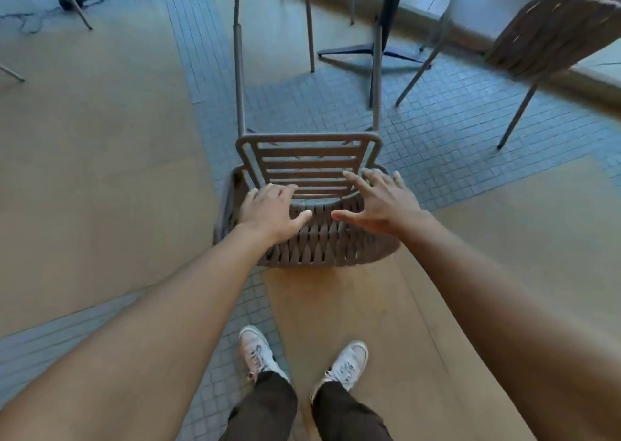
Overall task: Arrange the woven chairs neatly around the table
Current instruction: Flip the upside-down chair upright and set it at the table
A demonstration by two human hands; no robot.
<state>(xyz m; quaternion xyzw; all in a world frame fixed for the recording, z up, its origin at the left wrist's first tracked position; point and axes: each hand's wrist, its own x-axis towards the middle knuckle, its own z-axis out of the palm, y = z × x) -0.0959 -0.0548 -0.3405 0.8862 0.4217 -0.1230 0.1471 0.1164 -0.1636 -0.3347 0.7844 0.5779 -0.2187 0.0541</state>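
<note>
our left hand (272, 210) lies curled over the top rim of the woven chair (312, 235), fingers bent down onto it. our right hand (379, 202) is spread wide, fingers splayed above the same rim; we cannot tell if it touches. the chair sits directly under both hands, its slatted seat and two legs pointing away from us. it is grey-brown, with a thick braided backrest. no writing is readable. beyond the chair stands the table base (376, 51).

A woven chair (307, 205) stands at centre, its slatted seat facing away. The left hand (272, 210) rests on its woven back rim; the right hand (379, 202) hovers spread beside it (contact unclear). Another chair (551, 34) stands at two o'clock, the table's base (376, 52) at one.
</note>
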